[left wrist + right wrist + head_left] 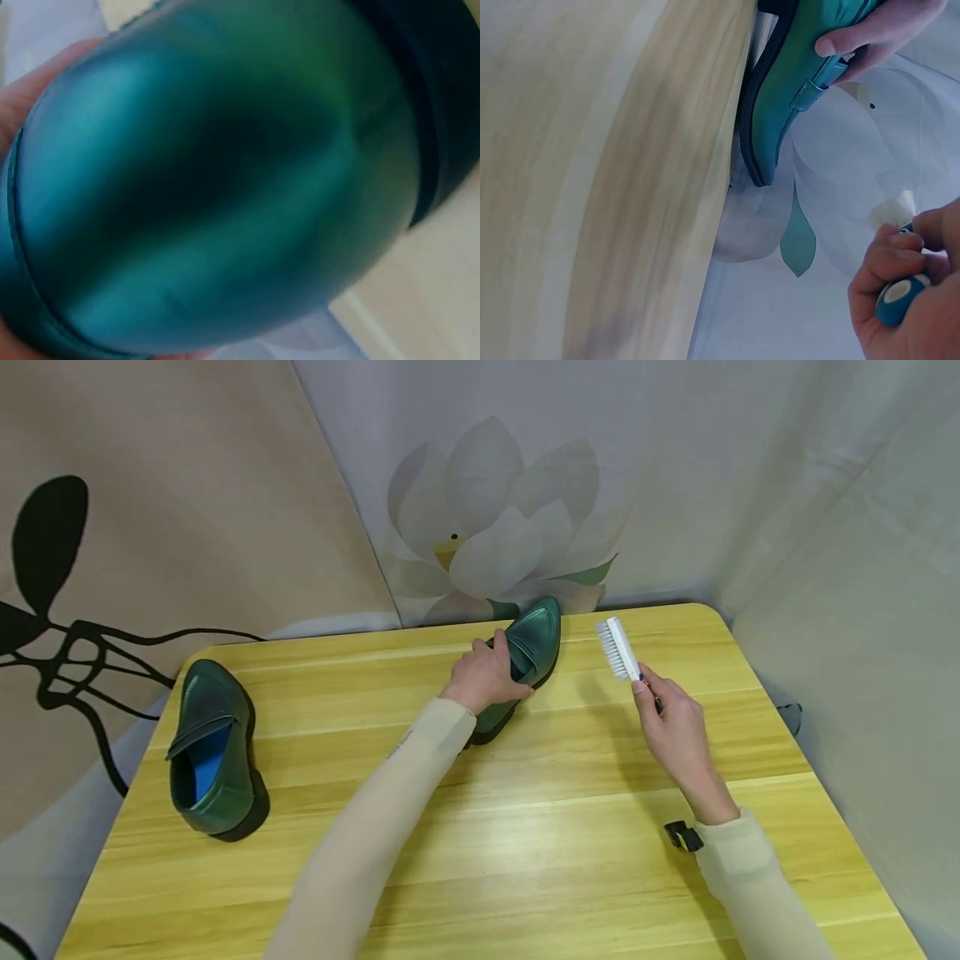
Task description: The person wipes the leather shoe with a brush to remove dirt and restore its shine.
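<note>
A green shoe (537,639) lies near the table's back edge with its toe pointing away. My left hand (487,677) grips it across the opening, thumb on the near side. Its rounded green heel (225,172) fills the left wrist view. In the right wrist view, the left thumb presses the side of the shoe (780,97). To the right, my right hand (677,731) holds a white brush (619,647) above the table, bristles facing left. In the right wrist view, the right hand (907,285) has its fingers curled round the blue-and-white handle (900,300).
Another green shoe (217,752) with a blue insole stands at the left of the wooden table (570,860). Behind the table hangs a curtain (675,485) printed with a large flower. A black item (683,836) is at the right wrist.
</note>
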### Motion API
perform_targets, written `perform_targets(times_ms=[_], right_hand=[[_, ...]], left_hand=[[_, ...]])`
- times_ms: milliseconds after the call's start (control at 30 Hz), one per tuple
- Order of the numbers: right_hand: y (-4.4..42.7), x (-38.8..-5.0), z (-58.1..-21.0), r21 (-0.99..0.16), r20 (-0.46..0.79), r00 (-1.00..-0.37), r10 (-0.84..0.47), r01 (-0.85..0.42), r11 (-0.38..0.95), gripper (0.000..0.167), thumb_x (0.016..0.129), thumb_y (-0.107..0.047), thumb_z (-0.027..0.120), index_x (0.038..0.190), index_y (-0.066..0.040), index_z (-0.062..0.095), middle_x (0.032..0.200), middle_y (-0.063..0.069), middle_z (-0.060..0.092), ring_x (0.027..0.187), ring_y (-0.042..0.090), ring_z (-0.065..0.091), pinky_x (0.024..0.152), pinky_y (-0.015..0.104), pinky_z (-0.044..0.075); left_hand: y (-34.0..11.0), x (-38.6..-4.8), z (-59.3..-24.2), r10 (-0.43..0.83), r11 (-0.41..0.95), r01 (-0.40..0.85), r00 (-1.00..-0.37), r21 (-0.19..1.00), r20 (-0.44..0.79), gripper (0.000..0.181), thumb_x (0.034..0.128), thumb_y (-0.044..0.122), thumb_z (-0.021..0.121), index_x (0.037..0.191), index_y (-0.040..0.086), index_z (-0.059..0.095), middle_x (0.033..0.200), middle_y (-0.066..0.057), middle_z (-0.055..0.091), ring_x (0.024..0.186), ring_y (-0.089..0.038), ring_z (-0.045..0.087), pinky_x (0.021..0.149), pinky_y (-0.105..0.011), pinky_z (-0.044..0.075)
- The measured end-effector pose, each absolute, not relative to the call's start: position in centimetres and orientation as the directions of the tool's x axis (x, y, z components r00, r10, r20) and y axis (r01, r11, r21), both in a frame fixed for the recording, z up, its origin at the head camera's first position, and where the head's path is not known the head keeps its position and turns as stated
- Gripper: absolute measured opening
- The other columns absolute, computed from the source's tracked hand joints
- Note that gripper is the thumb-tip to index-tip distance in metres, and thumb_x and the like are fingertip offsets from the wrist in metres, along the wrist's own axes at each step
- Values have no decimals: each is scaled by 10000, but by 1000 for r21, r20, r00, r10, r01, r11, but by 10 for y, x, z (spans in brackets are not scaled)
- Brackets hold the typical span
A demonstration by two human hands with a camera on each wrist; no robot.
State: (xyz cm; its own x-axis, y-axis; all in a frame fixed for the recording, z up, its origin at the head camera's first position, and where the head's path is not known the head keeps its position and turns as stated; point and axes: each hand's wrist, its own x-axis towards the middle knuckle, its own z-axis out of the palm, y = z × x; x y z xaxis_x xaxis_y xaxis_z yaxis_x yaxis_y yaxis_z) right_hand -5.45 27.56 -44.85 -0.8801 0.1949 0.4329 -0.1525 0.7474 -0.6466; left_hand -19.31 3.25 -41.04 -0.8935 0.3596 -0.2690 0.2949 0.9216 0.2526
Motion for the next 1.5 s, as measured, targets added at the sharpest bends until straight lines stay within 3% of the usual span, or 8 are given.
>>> perform_targets(times_ms=[167, 333, 600, 800, 1000, 1500], right_hand=[[275, -56, -448, -643, 437, -880, 187, -160, 749, 373, 1084, -165, 562, 1408, 11, 618, 750, 106, 536, 535, 155, 390, 458, 263, 318], [274, -57, -447, -638, 452, -873, 185, -172, 750, 371, 1084, -160, 560, 1406, 13, 619, 753, 100, 532, 547, 163, 393, 482, 267, 321], [271, -56, -444, -634, 491, -854, 174, -213, 743, 356, 1069, -125, 582, 1393, 12, 632, 745, 108, 535, 559, 154, 383, 496, 240, 300], [271, -56, -445, -631, 498, -849, 178, -214, 745, 354, 1064, -118, 589, 1391, 10, 635, 749, 107, 537, 570, 146, 384, 509, 242, 303], [272, -55, -444, -651, 478, -855, 200, -192, 734, 362, 1073, -143, 579, 1404, -5, 629, 762, 109, 543, 566, 147, 386, 502, 232, 304], [274, -56, -446, -647, 462, -867, 184, -189, 739, 370, 1080, -162, 570, 1410, -5, 624, 758, 96, 534, 556, 142, 382, 484, 235, 300]], left_hand=[[28, -196, -413, 358, 913, 278, -897, 299, -258, 1063, 891, 522, 769, 1651, 72, 176, 1481, -290, 455, 1088, -400, 638, 944, -542, 532], [19, -191, -415, 361, 884, 281, -918, 374, -165, 1017, 876, 489, 789, 1637, 107, 234, 1448, -284, 481, 1030, -388, 648, 891, -544, 549], [-17, -167, -411, 297, 798, 230, -954, 558, -31, 1017, 841, 521, 796, 1628, 167, 258, 1363, -224, 521, 1069, -375, 606, 855, -561, 543], [-55, -151, -411, 260, 737, 220, -965, 639, 33, 1019, 828, 506, 814, 1618, 135, 288, 1344, -184, 553, 1134, -335, 562, 923, -584, 486], [-97, -137, -414, 183, 749, 171, -982, 640, 48, 1041, 820, 510, 817, 1626, 132, 278, 1416, -210, 526, 1184, -370, 543, 918, -620, 468], [-182, -133, -406, 55, 857, 46, -998, 514, -3, 1011, 885, 469, 776, 1606, -2, 246, 1327, -344, 536, 1126, -489, 558, 865, -654, 463]])
